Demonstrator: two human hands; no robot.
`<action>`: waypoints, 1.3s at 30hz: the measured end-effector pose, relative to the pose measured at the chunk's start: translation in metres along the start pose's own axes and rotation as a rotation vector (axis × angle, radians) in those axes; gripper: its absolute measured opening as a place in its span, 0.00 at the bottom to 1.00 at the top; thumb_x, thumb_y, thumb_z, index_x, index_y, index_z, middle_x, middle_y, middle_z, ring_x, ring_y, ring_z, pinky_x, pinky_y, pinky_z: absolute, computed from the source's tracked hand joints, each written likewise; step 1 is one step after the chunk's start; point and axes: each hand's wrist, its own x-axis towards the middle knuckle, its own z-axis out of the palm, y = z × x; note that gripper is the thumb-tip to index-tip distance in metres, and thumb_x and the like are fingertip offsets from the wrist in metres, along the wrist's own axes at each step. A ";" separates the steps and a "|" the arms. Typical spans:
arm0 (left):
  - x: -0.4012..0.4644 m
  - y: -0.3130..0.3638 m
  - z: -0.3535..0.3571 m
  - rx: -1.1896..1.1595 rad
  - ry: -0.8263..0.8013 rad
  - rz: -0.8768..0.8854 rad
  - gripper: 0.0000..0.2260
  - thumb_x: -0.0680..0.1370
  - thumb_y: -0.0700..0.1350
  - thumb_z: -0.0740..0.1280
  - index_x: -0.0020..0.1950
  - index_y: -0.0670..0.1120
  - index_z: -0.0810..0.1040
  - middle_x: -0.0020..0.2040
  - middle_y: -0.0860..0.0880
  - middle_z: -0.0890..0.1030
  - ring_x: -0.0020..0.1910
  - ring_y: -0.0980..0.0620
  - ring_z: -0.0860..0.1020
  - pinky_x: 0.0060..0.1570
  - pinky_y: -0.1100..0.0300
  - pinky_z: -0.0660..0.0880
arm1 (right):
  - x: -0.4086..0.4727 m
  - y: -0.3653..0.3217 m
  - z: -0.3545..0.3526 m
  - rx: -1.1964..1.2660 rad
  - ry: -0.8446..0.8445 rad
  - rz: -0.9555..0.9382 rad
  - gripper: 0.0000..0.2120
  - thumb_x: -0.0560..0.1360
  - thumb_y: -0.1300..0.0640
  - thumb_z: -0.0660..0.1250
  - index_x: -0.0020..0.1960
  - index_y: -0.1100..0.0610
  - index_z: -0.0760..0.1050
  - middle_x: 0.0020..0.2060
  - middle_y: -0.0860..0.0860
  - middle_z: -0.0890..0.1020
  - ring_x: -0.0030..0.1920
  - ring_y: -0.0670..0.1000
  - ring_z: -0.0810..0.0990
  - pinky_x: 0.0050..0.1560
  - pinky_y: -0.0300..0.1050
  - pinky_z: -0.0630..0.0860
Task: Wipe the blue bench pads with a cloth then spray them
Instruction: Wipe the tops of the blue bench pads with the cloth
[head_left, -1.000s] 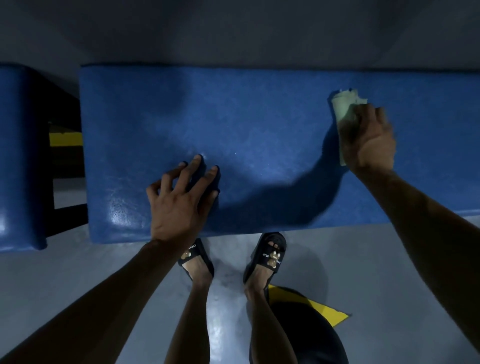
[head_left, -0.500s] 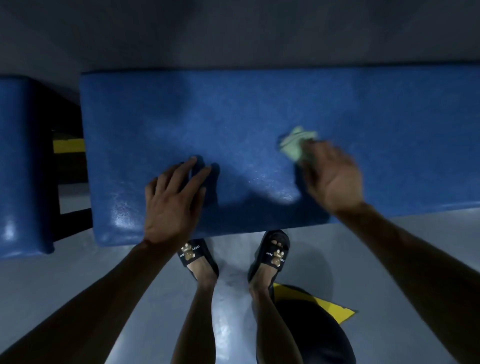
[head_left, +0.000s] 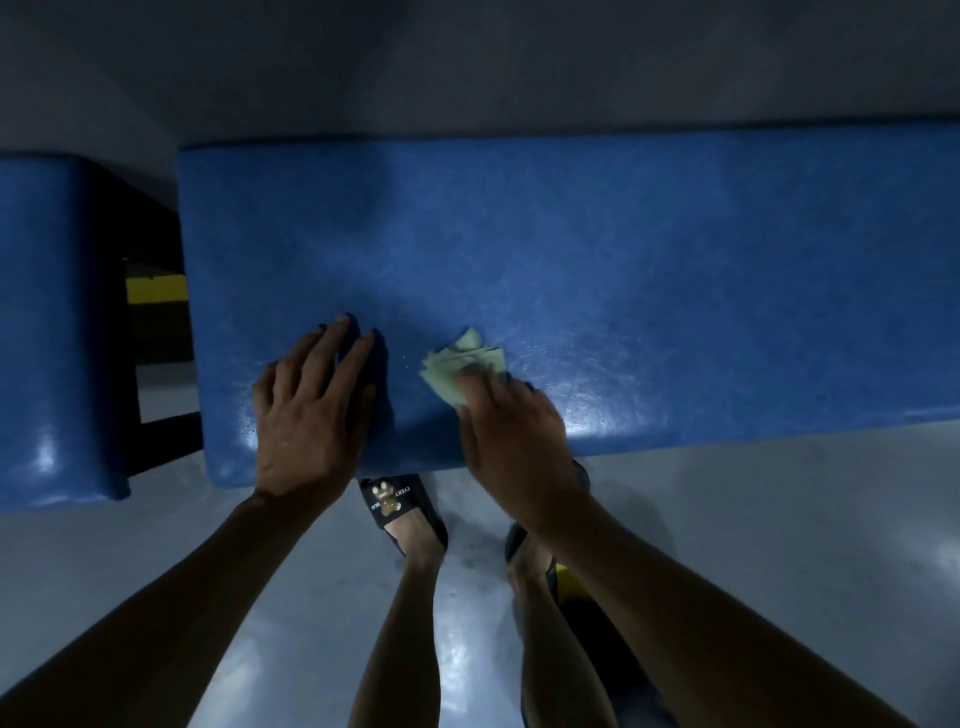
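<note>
The long blue bench pad (head_left: 597, 270) fills the middle of the view, its vinyl shining wet near the front edge. A second blue pad (head_left: 52, 322) sits just beside it on the left, a dark gap between them with a yellow strip (head_left: 156, 288) showing down there. Grey floor (head_left: 779, 545) below. The person stands right up against the front edge, black slide sandal (head_left: 395, 501) poking out from under the pad. Left hand (head_left: 306, 415) lies flat on the long pad, fingers straight and spread a little, gripping nothing. Right hand (head_left: 511, 436), just beside it, presses a crumpled pale green cloth (head_left: 457, 371) down onto the pad, fingers bent over it, the cloth bunching out beyond the fingertips.
</note>
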 end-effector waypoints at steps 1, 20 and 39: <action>0.000 -0.001 0.000 0.016 -0.015 0.001 0.24 0.83 0.54 0.55 0.80 0.53 0.59 0.80 0.48 0.60 0.77 0.42 0.58 0.72 0.42 0.55 | 0.001 0.013 -0.007 -0.043 -0.017 -0.061 0.13 0.75 0.56 0.66 0.59 0.55 0.75 0.48 0.53 0.81 0.44 0.57 0.79 0.45 0.51 0.74; 0.007 0.009 -0.007 0.023 -0.031 -0.062 0.24 0.81 0.55 0.57 0.77 0.56 0.65 0.78 0.50 0.65 0.72 0.41 0.64 0.65 0.42 0.62 | -0.001 -0.011 0.010 0.061 0.076 0.034 0.24 0.76 0.63 0.60 0.72 0.60 0.71 0.57 0.58 0.78 0.46 0.57 0.75 0.43 0.51 0.74; 0.011 -0.006 0.000 -0.042 0.011 -0.030 0.22 0.80 0.57 0.58 0.74 0.58 0.69 0.76 0.53 0.67 0.67 0.43 0.65 0.57 0.48 0.62 | -0.039 0.023 0.013 0.117 0.175 0.596 0.25 0.79 0.45 0.51 0.75 0.48 0.64 0.60 0.59 0.71 0.57 0.62 0.73 0.54 0.52 0.74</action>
